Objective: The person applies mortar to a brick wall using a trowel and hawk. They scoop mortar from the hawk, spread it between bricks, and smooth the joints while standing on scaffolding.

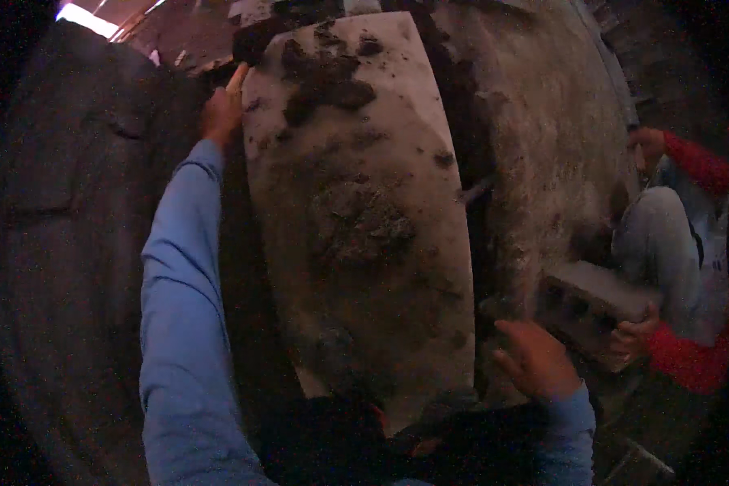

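Observation:
A long pale board (292, 211), smeared with dark wet mortar (360, 223), lies lengthwise in front of me. My left hand (223, 112), at the end of a blue sleeve, is closed at the board's far left edge. One finger runs straight along that edge; the others are mostly hidden. To the right of the board's near end, my right hand (540, 362) is open, with thumb and forefinger apart and nothing in it. Darker mortar clumps (328, 77) sit toward the board's far end.
At the right a person in red sleeves (692, 356) crouches, one hand (636, 332) on a grey hollow concrete block (595, 287). A rough, earthy surface (543, 154) stretches beyond the board's right side. Dark grey sheeting or wall (81, 227) fills the left.

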Demonstrator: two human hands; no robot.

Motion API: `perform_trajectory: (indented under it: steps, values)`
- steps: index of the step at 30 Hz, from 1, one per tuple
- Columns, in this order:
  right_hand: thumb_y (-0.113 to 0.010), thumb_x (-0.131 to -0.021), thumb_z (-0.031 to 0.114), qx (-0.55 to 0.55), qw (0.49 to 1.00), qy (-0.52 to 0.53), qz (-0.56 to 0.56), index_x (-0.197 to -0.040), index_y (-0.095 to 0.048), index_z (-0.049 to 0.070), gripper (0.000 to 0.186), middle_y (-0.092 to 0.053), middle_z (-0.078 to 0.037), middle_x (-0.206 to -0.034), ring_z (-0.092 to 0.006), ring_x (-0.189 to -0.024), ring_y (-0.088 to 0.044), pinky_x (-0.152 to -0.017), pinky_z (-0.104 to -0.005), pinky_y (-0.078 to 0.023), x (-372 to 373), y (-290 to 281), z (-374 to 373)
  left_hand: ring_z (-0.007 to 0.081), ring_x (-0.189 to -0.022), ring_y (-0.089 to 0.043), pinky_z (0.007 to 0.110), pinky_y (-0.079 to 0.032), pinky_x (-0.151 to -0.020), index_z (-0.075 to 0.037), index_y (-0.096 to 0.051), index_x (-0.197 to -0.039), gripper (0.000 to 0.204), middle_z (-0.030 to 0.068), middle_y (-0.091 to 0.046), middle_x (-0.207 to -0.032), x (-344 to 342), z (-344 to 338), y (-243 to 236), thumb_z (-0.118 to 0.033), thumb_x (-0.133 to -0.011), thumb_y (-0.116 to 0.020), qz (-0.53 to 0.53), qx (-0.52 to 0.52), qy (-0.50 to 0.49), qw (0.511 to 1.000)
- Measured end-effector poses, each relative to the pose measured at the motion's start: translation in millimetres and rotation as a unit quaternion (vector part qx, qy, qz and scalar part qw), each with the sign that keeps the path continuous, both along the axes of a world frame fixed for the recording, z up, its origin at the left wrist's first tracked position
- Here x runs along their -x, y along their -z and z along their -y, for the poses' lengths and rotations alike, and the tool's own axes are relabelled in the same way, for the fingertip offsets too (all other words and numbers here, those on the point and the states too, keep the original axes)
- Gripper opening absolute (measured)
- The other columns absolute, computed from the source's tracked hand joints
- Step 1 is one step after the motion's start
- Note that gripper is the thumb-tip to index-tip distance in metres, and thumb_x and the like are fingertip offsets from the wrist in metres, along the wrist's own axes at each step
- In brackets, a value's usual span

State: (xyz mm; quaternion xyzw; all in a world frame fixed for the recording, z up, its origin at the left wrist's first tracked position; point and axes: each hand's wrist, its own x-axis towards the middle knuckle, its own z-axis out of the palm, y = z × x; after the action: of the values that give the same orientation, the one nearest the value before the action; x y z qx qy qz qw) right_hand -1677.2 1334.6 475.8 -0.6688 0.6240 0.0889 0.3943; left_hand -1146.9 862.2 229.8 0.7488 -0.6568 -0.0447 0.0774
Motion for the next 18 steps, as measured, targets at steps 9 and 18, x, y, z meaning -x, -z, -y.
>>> perform_trajectory:
  steps: [9, 18]
  values:
    - [-0.064, -0.095, 0.027, -0.002, 1.000, 0.007, -0.015, -0.139, -0.052, 0.008, 0.049, -0.063, -0.022, -0.126, -0.0411, -0.115, -0.060, -0.098, -0.0492, -0.049, 57, -71, -46, 0.0412, -0.092, -0.068, 0.054, -0.052, -0.079, -0.010, -0.061, -0.120, 0.049, 0.0221, -0.071, -0.094, 122, -81, -91, -0.052, -0.099, -0.049, 0.038, -0.009, 0.162, 0.986]
    - [-0.062, -0.097, 0.028, 0.039, 0.999, -0.004, -0.022, -0.137, -0.053, 0.008, 0.045, -0.064, -0.021, -0.115, -0.0410, -0.107, -0.060, -0.093, -0.0514, -0.049, 69, -67, -62, 0.0401, -0.088, -0.069, 0.053, -0.054, -0.071, -0.016, -0.061, -0.123, 0.045, 0.0191, -0.071, -0.094, 130, -127, -121, -0.052, -0.099, -0.050, 0.050, -0.011, 0.210, 0.976]
